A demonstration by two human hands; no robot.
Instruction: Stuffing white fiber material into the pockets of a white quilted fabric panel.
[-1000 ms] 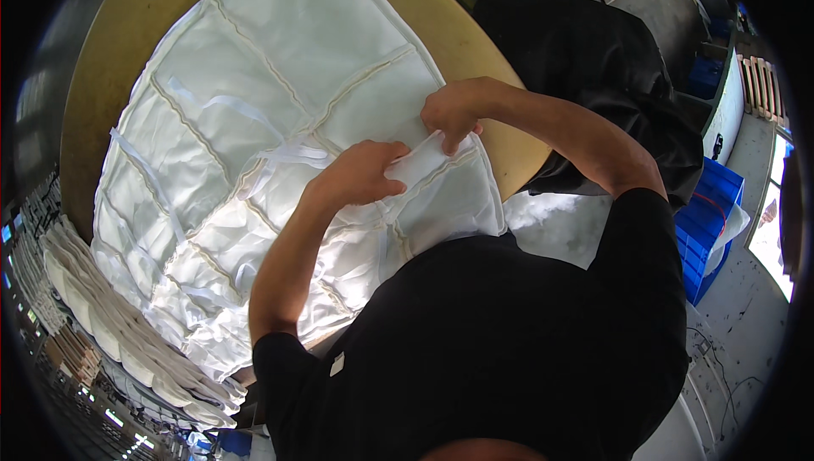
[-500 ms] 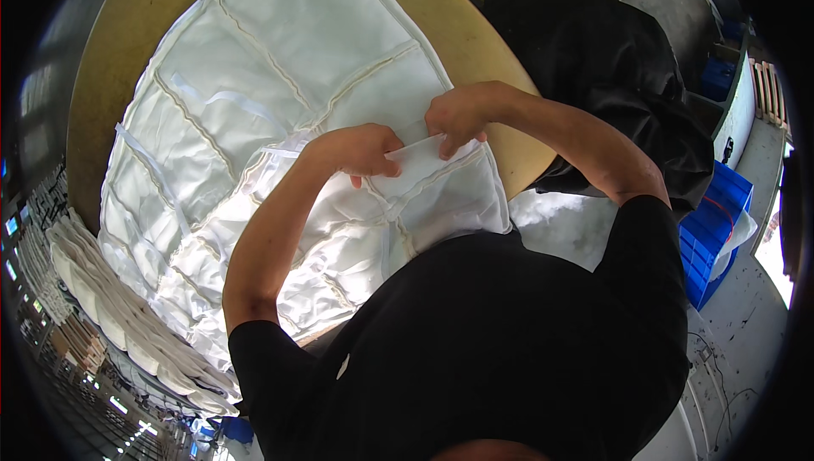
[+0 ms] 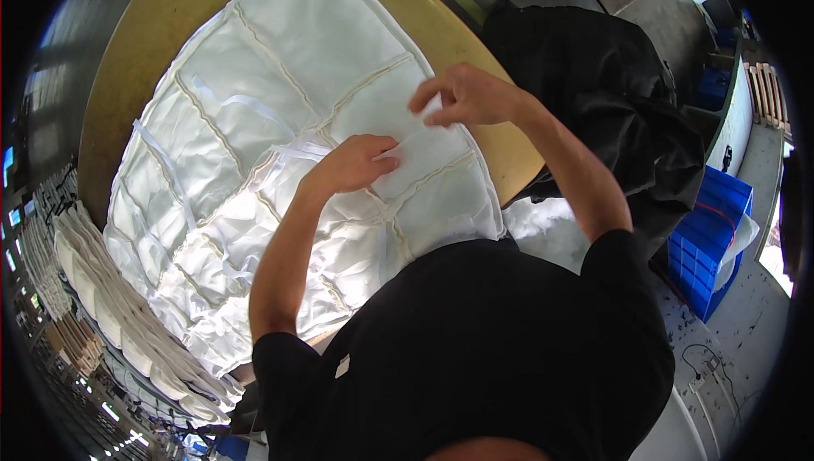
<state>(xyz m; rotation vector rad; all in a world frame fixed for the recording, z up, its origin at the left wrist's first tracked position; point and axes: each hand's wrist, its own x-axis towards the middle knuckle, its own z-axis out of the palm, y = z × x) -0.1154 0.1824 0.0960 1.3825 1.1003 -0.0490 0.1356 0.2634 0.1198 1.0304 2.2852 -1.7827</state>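
A large white padded fabric panel [image 3: 356, 113], sewn with cream seams into sections, lies spread on the table. My left hand [image 3: 354, 163] is over its middle, with a small bit of the thin white cloth apparently pinched between thumb and fingers. To the right, my right hand [image 3: 466, 95] hovers near the panel's right edge, fingers bent and apart, holding nothing. White ribbon ties [image 3: 246, 103] lie loose on the left part of the panel. Around its lower middle the cloth is wrinkled and bright with light.
Beneath the panel is a yellowish rounded table [image 3: 136, 46]. Black sheet material [image 3: 593, 80] is heaped at the right, beyond a blue plastic crate [image 3: 708, 241]. White fluffy filling [image 3: 543, 228] shows by my body. Folded pale fabric pieces [image 3: 127, 317] are stacked at the left.
My right hand has let go of the cloth fold and lifted up and away. The fold stretched between both hands has dropped flatter. My left hand stays almost in place.
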